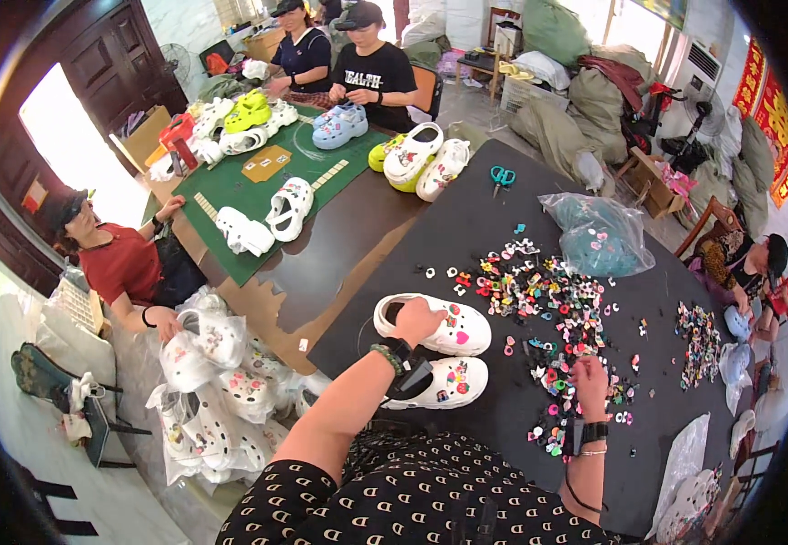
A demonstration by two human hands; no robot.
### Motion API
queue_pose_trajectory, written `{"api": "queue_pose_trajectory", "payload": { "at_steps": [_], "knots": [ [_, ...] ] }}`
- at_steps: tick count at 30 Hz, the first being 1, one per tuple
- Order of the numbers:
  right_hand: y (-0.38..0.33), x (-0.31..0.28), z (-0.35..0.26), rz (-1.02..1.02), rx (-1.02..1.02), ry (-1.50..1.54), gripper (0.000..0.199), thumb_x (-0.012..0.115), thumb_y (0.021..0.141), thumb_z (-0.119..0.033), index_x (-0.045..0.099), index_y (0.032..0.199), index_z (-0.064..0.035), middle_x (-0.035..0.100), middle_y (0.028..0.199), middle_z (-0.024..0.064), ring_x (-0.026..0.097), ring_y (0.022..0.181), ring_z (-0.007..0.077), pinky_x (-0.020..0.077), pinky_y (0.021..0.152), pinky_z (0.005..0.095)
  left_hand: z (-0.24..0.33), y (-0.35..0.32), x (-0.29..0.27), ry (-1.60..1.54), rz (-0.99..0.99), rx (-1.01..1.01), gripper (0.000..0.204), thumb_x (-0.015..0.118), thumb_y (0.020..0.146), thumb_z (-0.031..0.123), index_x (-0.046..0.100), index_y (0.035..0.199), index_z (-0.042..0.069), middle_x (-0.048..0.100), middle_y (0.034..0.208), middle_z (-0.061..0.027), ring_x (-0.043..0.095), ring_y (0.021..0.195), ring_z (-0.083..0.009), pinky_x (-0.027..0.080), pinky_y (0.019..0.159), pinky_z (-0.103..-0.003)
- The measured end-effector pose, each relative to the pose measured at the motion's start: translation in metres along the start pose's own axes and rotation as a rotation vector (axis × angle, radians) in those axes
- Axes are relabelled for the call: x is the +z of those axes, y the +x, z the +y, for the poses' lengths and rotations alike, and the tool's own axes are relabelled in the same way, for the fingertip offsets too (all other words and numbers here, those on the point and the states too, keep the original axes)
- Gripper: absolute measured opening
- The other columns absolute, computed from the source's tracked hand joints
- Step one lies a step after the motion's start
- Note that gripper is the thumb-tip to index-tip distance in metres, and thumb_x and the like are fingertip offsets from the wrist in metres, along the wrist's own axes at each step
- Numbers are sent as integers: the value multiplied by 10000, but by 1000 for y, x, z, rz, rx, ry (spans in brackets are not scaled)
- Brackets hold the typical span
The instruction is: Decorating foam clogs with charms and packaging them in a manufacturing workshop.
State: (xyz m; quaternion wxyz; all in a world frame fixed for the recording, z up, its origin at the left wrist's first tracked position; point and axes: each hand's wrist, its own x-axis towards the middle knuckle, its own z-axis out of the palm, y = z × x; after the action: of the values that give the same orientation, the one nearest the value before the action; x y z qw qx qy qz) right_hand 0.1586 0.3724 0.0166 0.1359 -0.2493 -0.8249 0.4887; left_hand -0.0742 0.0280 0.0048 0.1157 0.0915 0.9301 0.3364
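Observation:
My left hand [416, 320] rests on top of a white clog [448, 329] on the black table [466, 227], its fingers closed over the shoe's upper. A second white clog [455, 381] with small charms on it lies just in front, partly under my wrist. My right hand [589, 377] is down in a scattered pile of small colourful shoe charms [544, 295], its fingertips pinched on the charms; whether one is held is too small to tell.
A clear bag of charms [598, 236] and blue scissors [502, 175] lie farther back. Another charm heap [698, 336] is at right. White clogs [289, 207] sit on a green mat; bagged clogs [217, 381] pile at left. Other people sit around the tables.

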Motion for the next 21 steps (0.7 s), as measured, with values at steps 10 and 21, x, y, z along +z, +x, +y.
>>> {"api": "queue_pose_trajectory", "payload": {
  "at_steps": [10, 21],
  "knots": [
    [18, 105, -83, -333, -143, 42, 131, 610, 891, -126, 605, 979, -28, 655, 777, 75, 613, 646, 141, 480, 585, 285, -24, 6, 16, -135, 70, 57, 428, 683, 778, 408, 658, 847, -14, 659, 789, -224, 650, 789, -382, 509, 758, -447],
    [36, 162, -101, -397, -302, -124, 130, 676, 787, -109, 627, 883, -37, 636, 820, 144, 631, 781, 318, 496, 693, 394, -20, 5, 14, -167, 49, 38, 413, 671, 815, 378, 568, 784, -21, 614, 739, -205, 606, 738, -377, 453, 673, -442]
  ]
}}
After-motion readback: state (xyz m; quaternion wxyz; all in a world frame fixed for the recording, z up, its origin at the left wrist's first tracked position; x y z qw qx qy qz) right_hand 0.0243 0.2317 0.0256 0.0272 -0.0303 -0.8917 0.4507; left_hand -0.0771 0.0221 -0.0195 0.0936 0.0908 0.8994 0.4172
